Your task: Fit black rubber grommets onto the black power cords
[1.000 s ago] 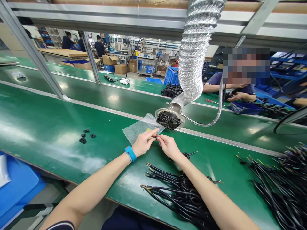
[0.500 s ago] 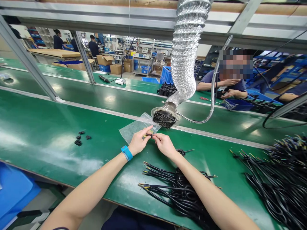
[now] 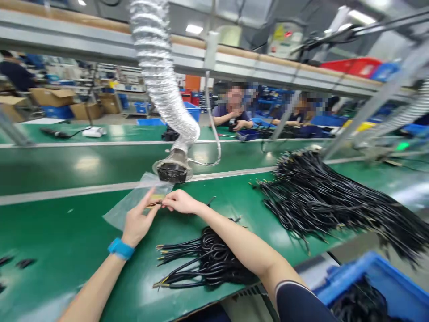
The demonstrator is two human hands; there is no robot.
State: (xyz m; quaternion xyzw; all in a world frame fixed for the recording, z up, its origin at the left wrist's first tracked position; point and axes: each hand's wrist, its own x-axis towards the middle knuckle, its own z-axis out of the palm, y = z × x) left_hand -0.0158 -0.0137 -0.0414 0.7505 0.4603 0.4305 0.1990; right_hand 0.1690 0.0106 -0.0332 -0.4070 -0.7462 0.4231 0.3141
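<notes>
My left hand point(image 3: 138, 220), with a blue band at the wrist, pinches thin yellow and brown wires point(image 3: 153, 204) between thumb and fingers. At their right end my right hand point(image 3: 181, 202) is closed, its thumb and fingertips meeting on the wires; blur hides the exact grip. A clear plastic bag point(image 3: 122, 203) lies flat behind and partly under my left hand. Just beyond both hands hangs the dark round grille of an extraction hood point(image 3: 172, 172). Coiled black cables point(image 3: 214, 255) with bare coloured ends lie below my right forearm.
A large heap of black cables point(image 3: 311, 197) covers the bench to the right. A blue bin point(image 3: 395, 277) with black items stands at lower right. Small black parts point(image 3: 25, 263) lie at far left. A silver duct point(image 3: 161, 67) hangs overhead. Co-workers point(image 3: 234, 112) sit across the bench.
The view has swung to the right, so bench items appear further left, and the blue bin has come into sight. Both hands stay together on the wires by the bag.
</notes>
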